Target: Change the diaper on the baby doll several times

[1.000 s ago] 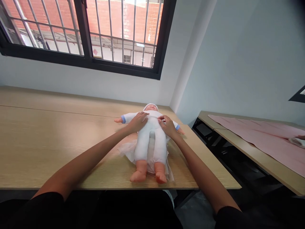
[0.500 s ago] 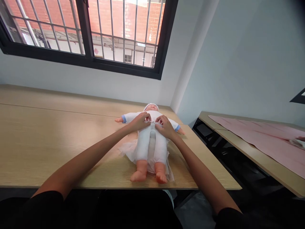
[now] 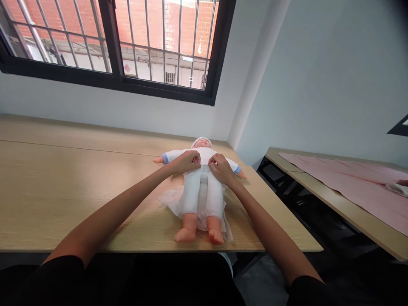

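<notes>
A baby doll [image 3: 190, 195] in a white outfit with blue cuffs and a white cap lies on its back, its bare feet towards me. My left hand [image 3: 188, 160] is at its waist on the left, thumb and fingers pinched on white fabric. Opposite it, my right hand [image 3: 219, 167] pinches the fabric on the other side, a small gap between the two. My fingers partly hide what they grip. Thin sheer white cloth [image 3: 172, 200] spreads under the doll's legs and shows between them.
The doll rests near the front edge of a wooden table [image 3: 79, 182]. A second table [image 3: 314, 182] on the right carries a pink cloth [image 3: 347, 182], with a person's hand [image 3: 402, 182] at its far edge. Behind stands a wall with a barred window [image 3: 165, 46].
My fingers have curled in more tightly at the doll's waist, and less white fabric shows between them. The doll stays in place; the view has shifted slightly.
</notes>
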A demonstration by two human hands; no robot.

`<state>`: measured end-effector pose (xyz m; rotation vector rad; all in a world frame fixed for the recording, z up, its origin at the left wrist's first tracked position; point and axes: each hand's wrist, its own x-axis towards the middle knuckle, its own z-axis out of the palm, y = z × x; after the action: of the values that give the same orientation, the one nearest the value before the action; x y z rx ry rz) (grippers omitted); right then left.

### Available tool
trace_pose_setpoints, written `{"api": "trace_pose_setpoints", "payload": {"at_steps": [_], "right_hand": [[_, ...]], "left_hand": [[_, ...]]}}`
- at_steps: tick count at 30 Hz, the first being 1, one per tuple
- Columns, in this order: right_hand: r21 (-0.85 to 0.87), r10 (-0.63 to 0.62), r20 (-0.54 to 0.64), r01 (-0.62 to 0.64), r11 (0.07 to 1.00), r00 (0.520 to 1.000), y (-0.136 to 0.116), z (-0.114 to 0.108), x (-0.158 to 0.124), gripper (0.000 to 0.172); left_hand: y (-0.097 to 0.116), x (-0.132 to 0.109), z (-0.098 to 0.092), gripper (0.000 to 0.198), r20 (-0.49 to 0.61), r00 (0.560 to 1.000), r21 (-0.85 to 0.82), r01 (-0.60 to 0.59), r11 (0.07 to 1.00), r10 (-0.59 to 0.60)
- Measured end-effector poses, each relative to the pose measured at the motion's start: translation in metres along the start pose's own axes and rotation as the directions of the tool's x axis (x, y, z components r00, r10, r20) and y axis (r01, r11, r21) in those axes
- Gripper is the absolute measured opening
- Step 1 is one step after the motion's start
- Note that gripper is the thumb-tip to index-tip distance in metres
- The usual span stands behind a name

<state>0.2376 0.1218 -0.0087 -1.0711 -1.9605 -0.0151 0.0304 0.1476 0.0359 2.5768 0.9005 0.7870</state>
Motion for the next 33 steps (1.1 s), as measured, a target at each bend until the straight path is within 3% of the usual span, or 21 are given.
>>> {"api": "trace_pose_setpoints", "payload": {"at_steps": [7,16,21,27,33], "right_hand": [[0.000,-0.048,0.046,0.048,0.999,0.998,-0.002,-0.004,-0.002,0.021],[-0.226,-0.046,-0.001,0.045,0.973,0.999,-0.005,-0.003,0.001,0.017],[-0.212,-0.005,0.003,0.005,0.977,1.000,0.000,-0.004,0.000,0.020],[-0.227,-0.093,0.042,0.100,0.969,0.995,-0.006,-0.004,-0.001,0.021],[-0.229,-0.079,0.048,0.088,0.969,0.996,-0.008,-0.004,-0.001,0.019]], "left_hand": [[0.007,-0.001,0.003,0.008,-0.174,0.983,-0.056,-0.073,0.996,0.062],[0.012,-0.002,0.002,0.009,-0.123,0.983,-0.002,-0.141,0.990,0.140],[0.010,-0.004,0.005,0.005,-0.106,0.988,0.034,-0.110,0.993,0.113],[0.007,-0.006,0.016,0.009,-0.161,0.984,0.066,-0.070,0.995,0.080],[0.004,-0.004,0.018,0.014,-0.152,0.985,0.090,-0.074,0.993,0.088]]}}
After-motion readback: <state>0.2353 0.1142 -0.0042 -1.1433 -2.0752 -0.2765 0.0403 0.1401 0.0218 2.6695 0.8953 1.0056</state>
